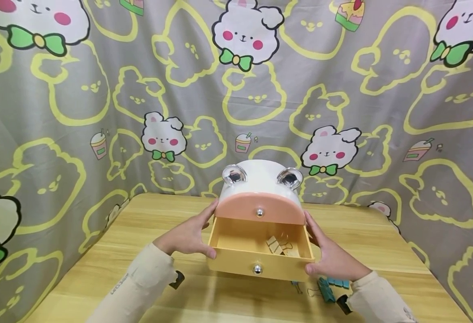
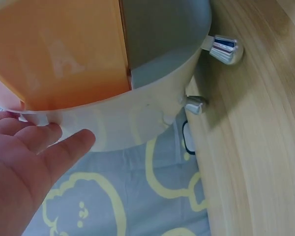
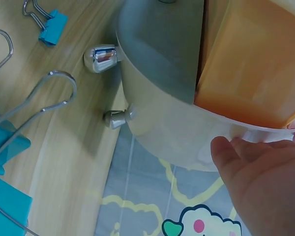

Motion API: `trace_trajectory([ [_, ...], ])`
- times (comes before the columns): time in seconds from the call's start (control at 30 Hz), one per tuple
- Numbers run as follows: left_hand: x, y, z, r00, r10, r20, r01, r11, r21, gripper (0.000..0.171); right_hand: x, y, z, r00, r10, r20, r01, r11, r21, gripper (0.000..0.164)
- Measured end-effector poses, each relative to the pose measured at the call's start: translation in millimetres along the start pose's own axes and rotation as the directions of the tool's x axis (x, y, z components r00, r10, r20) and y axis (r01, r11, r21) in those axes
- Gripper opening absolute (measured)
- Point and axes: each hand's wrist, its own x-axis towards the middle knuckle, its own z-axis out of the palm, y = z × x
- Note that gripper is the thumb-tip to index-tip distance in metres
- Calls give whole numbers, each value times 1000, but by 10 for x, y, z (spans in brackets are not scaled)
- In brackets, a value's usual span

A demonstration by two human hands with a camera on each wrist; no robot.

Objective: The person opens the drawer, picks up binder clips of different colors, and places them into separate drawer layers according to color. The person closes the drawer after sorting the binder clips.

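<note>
A small desktop drawer box [image 1: 256,181] with a white rounded body stands at centre in the head view. Its pink upper drawer [image 1: 238,208] is closed, while the yellow lower drawer [image 1: 280,270] is pulled out. Pale binder clips [image 1: 275,245] lie inside at the right. My left hand [image 1: 188,233] grips the box's left side, thumb at the drawer's front corner. On the opposite side my right hand [image 1: 333,258] holds it the same way. Both wrist views show fingers against the pale side wall [image 2: 132,118] and the orange drawer [image 3: 255,73].
Teal binder clips [image 1: 326,290] lie on the wooden table [image 1: 171,206] in front of the box at the right. Another teal clip [image 3: 53,28] shows in the right wrist view. A patterned grey curtain [image 1: 204,103] hangs behind and at both sides.
</note>
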Motion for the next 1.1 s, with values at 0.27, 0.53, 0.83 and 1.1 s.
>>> trace_trajectory([
  [0.27,9,32,-32,995,-89,-48,89,996,-7,112,18,14,37,996,73,-57,-72,997,10,105],
  [0.53,40,61,-6,991,-105,-85,105,994,-6,99,11,16,61,982,155,-108,-156,988,-1,96],
  [0.83,53,98,14,984,-121,-130,126,992,25,90,52,42,83,966,193,-174,-200,980,-22,92],
  [1.1,98,123,52,975,-116,-191,134,987,84,73,82,50,72,957,193,-217,-199,980,-3,80],
])
